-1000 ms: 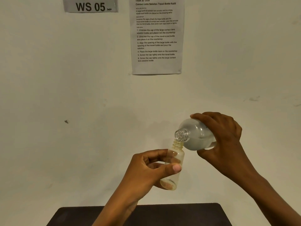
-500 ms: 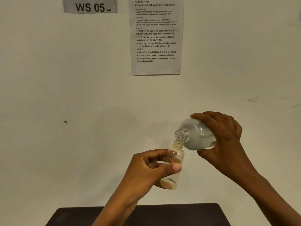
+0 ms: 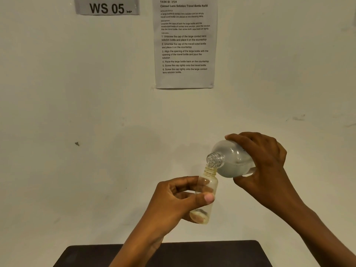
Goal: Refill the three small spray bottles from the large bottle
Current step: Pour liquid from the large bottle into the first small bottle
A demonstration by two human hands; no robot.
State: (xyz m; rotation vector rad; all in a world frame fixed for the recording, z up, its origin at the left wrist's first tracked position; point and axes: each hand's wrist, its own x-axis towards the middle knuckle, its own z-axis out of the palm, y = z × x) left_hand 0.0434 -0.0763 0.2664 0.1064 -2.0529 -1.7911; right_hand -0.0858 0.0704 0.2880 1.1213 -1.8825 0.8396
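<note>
Above a dark table (image 3: 212,253), the left hand (image 3: 173,201) grips a small bottle (image 3: 207,191) while the right hand (image 3: 264,166) grips a tilted large bottle (image 3: 231,160) below a wall notice (image 3: 185,43).

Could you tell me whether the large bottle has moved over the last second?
No. The large bottle sits just where it was below the wall notice, mouth over the small bottle.

Clear large bottle (image 3: 232,160) tipped, uncapped mouth touching the upright small bottle (image 3: 206,191) neck
</note>
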